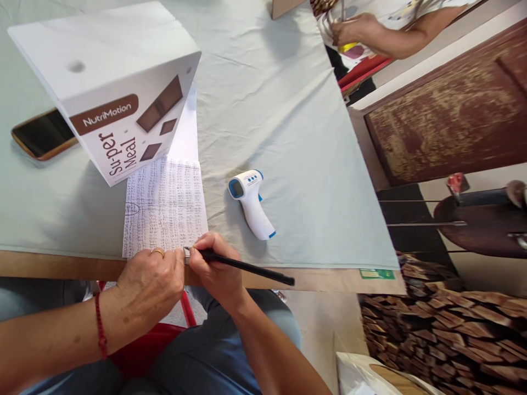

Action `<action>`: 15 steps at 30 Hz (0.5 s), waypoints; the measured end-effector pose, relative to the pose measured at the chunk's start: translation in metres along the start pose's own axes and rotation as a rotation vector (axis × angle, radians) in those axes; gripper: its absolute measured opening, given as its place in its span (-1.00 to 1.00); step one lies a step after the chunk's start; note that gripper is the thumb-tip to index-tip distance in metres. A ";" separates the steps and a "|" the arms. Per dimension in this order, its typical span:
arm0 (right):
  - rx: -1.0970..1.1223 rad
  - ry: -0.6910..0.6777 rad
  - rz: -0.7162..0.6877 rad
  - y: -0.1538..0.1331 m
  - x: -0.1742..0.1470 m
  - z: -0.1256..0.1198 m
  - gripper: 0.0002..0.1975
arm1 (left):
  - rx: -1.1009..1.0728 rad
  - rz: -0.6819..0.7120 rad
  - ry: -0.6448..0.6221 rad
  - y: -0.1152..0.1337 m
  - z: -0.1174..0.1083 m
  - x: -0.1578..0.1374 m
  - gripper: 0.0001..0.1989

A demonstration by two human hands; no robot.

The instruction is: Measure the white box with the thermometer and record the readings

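My left hand (pixel 154 282), with a ring and a red cord bracelet, rests at the table's front edge with its fingers closed. Beside it, my right hand (pixel 220 269) grips a slim black pencil-like stick (pixel 255 269) that points right. A small silvery piece (pixel 186 255) shows between the fingertips of both hands; which hand holds it, and its kind, I cannot tell. Just beyond lies a sheet of paper (pixel 164 208) covered in rows of handwriting. A white and blue infrared thermometer (pixel 251 203) lies to the right of the paper.
A white NutriMotion box (pixel 123 60) stands over the paper's far end. Partly behind it is a dark phone (pixel 45 134). A pale cloth (pixel 296 181) covers the table. Another person's hand (pixel 358 30) is at the far right, and stacked firewood (pixel 448 329) is at lower right.
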State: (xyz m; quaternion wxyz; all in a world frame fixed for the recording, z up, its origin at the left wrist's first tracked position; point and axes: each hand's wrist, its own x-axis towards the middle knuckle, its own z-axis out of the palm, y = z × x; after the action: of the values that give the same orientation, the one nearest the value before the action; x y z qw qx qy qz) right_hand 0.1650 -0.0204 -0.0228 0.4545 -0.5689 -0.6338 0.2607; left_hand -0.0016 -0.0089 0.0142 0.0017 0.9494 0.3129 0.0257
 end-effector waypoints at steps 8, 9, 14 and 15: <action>-0.027 0.036 -0.010 0.001 -0.001 0.001 -0.87 | 0.004 0.007 0.086 0.000 0.001 0.000 -0.84; -0.026 0.035 -0.013 0.001 -0.001 0.001 -0.87 | 0.005 0.004 0.101 0.000 0.001 0.000 -0.84; -0.015 0.013 -0.020 0.002 -0.002 0.001 -0.86 | 0.005 0.003 0.101 -0.001 0.000 0.000 -0.84; -0.017 0.011 -0.017 0.001 -0.003 0.001 -0.85 | 0.008 0.005 0.085 -0.001 0.000 0.001 -0.84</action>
State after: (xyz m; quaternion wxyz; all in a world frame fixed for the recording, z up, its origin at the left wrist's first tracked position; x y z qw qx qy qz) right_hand 0.1644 -0.0226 -0.0254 0.4553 -0.5687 -0.6385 0.2482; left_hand -0.0019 -0.0074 0.0138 -0.0155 0.9482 0.3107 0.0649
